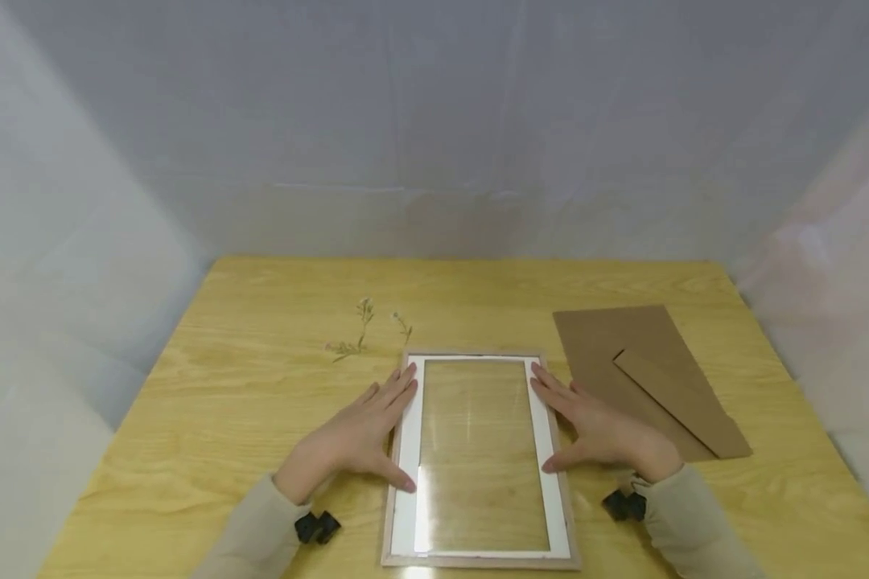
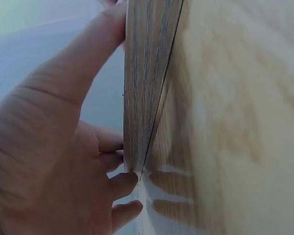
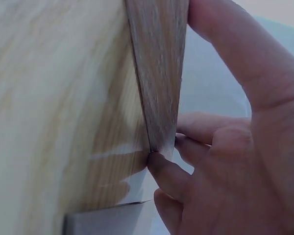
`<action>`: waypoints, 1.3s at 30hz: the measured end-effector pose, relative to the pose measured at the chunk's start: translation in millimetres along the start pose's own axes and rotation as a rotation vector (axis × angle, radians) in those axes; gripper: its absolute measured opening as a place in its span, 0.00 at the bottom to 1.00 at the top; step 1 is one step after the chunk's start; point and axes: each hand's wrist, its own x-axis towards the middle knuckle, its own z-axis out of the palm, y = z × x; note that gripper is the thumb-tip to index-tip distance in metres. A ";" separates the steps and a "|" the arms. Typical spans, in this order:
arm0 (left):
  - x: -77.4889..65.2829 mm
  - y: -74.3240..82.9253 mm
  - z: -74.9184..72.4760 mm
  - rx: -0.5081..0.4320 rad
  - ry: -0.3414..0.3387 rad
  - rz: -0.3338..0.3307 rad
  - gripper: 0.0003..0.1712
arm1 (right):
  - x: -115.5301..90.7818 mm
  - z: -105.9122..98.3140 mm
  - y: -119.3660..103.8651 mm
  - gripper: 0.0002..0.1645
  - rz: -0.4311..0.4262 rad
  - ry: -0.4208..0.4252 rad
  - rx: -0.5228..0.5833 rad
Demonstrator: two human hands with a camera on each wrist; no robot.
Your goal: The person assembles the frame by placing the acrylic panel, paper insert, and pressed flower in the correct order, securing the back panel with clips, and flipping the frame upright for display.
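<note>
Wood-grain surface (image 1: pixel 261 426) across the lower half of the view, walled with pale grey sheeting (image 1: pixel 434 145) at the back and on both sides. At bottom centre, a wooden picture frame (image 1: pixel 478 562) with a white inner border (image 1: pixel 409 438) and a clear pane (image 1: pixel 481 450). Lies flat, long axis running up the view, almost straight, squarely between left hand (image 1: pixel 355 436) and right hand (image 1: pixel 608 430). To the right of the left fingers, to the left of the right fingers, touched along both long sides and equally near to each hand. Fingers spread apart on both hands, clamped on nothing, resting by the tips on the upper part of the white strips, with thumbs lower down. In both wrist views, some fingertips down beside the wooden edge, close to the surface; too dim to tell whether touching. Just beyond the upper left corner of the picture frame, nearer the left hand: small flower sprigs (image 1: pixel 364 312). At right, nearer the right hand: a brown backing board (image 1: pixel 601 330), lying slantwise, with a stand leg (image 1: pixel 684 402) pointing to lower right.
</note>
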 end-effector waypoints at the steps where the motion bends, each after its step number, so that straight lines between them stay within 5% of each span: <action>1: 0.1 -0.2 -0.3 -0.003 -0.004 -0.002 0.81 | 0.5 0.7 0.5 0.72 -0.001 0.001 0.005; 14: 2.9 -2.7 0.4 0.010 0.000 0.001 0.80 | -0.9 7.3 5.1 0.64 -0.056 0.034 -0.034; 27: 9.3 -5.0 -4.1 0.015 0.006 0.034 0.77 | -12.0 13.0 -3.4 0.72 -0.068 0.036 -0.006; 31: 9.3 -7.3 -12.5 -0.003 0.023 0.055 0.65 | -11.6 11.9 -4.3 0.72 -0.073 0.028 0.010; 35: 14.9 -13.7 -31.4 -0.024 0.133 0.058 0.41 | -10.5 12.7 -4.5 0.72 -0.069 0.013 0.011; 39: 33.1 -26.2 -53.2 -0.134 0.283 -0.053 0.22 | -10.4 13.0 -4.3 0.72 -0.063 0.010 0.014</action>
